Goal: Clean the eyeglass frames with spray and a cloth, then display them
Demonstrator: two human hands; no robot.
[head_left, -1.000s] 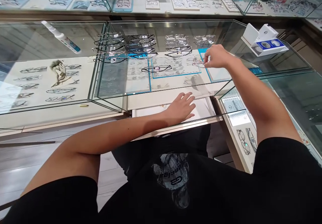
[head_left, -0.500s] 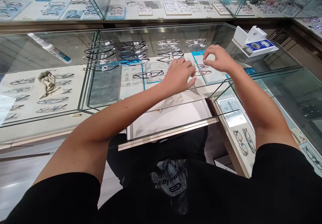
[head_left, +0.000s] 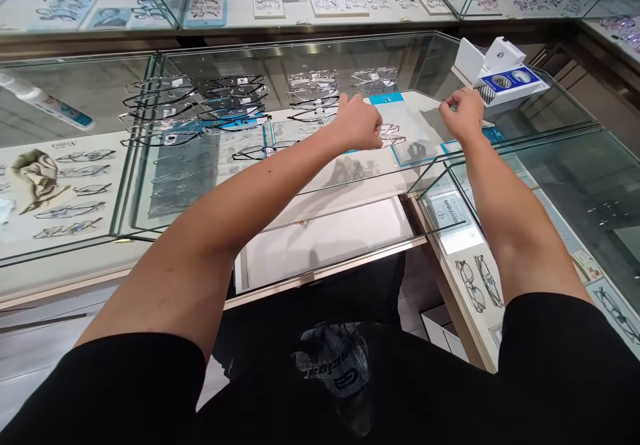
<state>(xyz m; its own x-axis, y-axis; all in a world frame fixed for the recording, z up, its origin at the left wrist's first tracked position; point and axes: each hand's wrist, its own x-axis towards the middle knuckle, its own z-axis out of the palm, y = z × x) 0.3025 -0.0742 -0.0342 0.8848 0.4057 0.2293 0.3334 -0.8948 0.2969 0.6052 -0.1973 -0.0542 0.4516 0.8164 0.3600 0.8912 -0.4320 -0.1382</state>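
Observation:
A pair of clear-framed glasses [head_left: 393, 135] lies on the white and blue display tray [head_left: 415, 131] in the glass case. My left hand [head_left: 359, 123] reaches forward with its fingers curled, and the fingertips meet the left side of that pair. My right hand [head_left: 464, 115] hovers further right, near the case's right glass edge, with its fingers curled in and thumb against forefinger; I see nothing in it. Rows of black-framed glasses [head_left: 235, 101] and clear glasses [head_left: 313, 88] lie on the display behind and to the left of my left hand.
A pulled-out white drawer [head_left: 325, 241] sits below my arms. A white and blue box [head_left: 500, 75] stands on the glass top at the right. A cloth [head_left: 33, 171] and a spray bottle [head_left: 47, 105] are at the left. More cases with glasses line the back.
My left hand rose from the drawer and reached forward to the clear-framed glasses. My right hand left those glasses and moved to the right. The view shifted to the right.

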